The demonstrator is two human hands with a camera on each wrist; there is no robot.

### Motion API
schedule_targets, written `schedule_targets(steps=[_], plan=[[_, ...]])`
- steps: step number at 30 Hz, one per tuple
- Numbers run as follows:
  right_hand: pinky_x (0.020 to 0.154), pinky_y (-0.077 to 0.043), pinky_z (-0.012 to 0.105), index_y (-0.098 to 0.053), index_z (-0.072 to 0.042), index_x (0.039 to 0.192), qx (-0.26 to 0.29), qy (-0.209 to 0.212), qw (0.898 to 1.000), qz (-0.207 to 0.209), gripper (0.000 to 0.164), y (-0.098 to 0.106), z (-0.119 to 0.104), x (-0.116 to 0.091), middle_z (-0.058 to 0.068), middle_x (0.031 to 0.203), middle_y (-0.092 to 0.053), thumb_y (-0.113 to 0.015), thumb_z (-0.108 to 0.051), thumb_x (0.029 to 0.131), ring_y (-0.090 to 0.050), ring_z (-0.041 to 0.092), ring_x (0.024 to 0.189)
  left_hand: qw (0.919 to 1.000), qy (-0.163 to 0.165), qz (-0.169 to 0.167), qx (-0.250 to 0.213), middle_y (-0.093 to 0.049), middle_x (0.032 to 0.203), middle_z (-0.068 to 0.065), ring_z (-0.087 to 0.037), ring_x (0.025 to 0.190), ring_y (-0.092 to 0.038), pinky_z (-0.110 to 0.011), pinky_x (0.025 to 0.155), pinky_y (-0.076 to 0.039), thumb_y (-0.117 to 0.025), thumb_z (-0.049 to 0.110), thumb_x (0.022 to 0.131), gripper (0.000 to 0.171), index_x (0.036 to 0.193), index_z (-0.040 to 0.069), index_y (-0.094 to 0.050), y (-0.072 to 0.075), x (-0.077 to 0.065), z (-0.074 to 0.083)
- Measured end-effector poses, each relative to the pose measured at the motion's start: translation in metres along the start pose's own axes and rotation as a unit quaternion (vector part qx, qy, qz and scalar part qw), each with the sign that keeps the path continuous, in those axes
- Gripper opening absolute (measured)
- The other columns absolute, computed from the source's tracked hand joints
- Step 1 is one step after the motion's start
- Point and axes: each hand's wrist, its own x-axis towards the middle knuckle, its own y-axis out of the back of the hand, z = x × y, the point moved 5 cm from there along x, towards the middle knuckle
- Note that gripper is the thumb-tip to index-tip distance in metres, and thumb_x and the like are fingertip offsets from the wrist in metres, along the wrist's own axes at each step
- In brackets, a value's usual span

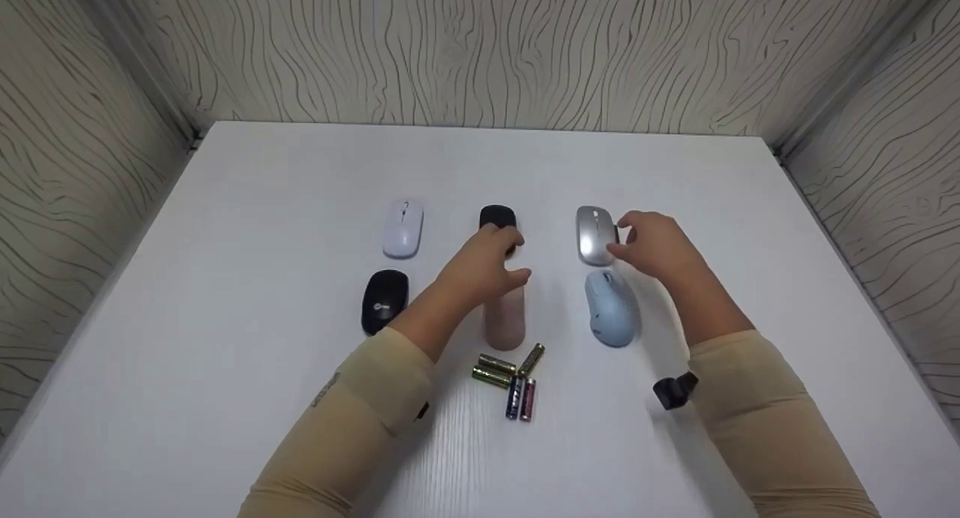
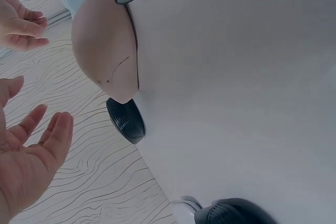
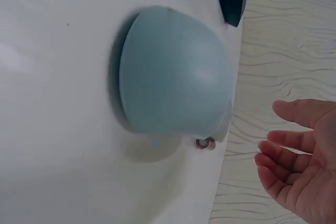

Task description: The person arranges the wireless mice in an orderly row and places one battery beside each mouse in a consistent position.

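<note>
Hands look empty on my cams, fingers loosely apart: L hand (image 1: pixel 481 269) over pink mouse (image 1: pixel 505 324), R hand (image 1: pixel 658 246) near battery (image 3: pixel 203 144) beside silver mouse (image 1: pixel 595 235). I'd pinch battery gently, w/o nudging mouse.

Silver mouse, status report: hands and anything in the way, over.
Right hand empty, beside the silver mouse. Left hand empty, over the pink mouse. Blue mouse close by, possibly in the way.

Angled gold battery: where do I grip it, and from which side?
I'd pinch the angled gold battery across its barrel near the far end, from above right: that end points away from the other batteries crowding its near end.
</note>
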Motion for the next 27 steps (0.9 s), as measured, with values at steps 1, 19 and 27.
schedule_targets(steps=[1,19,27], plan=[[0.074,-0.047,0.043,-0.049,0.002,0.124,0.000,0.005,1.000,0.001,0.047,0.001,-0.005,-0.004,0.021,0.103,-0.057,-0.061,-0.024,0.087,-0.055,0.033,0.090,1.0000,-0.002,-0.001,0.000,-0.047,0.125,-0.009,-0.018,0.116,-0.047,-0.031,0.097,-0.039,-0.065,0.032,0.084,0.047,0.126,0.014,-0.050,0.001,-0.002,0.000],[0.070,-0.050,0.043,-0.059,-0.001,0.112,-0.031,0.049,0.998,-0.012,0.041,-0.022,-0.066,-0.057,0.014,0.093,-0.063,-0.065,-0.029,0.083,-0.058,0.026,0.084,0.9996,-0.014,0.001,-0.023,-0.048,0.124,-0.009,-0.022,0.114,-0.049,-0.035,0.096,-0.039,-0.065,0.029,0.084,0.046,0.124,0.013,-0.051,0.008,-0.032,-0.008],[0.067,-0.050,0.038,-0.061,0.000,0.105,-0.064,0.081,0.995,-0.019,0.041,-0.044,-0.080,-0.071,0.013,0.091,-0.065,-0.067,-0.032,0.081,-0.060,0.024,0.080,0.9996,-0.023,-0.009,-0.016,-0.048,0.123,-0.009,-0.019,0.103,-0.051,-0.034,0.090,-0.043,-0.063,0.028,0.083,0.044,0.122,0.012,-0.052,0.003,-0.045,-0.008]])
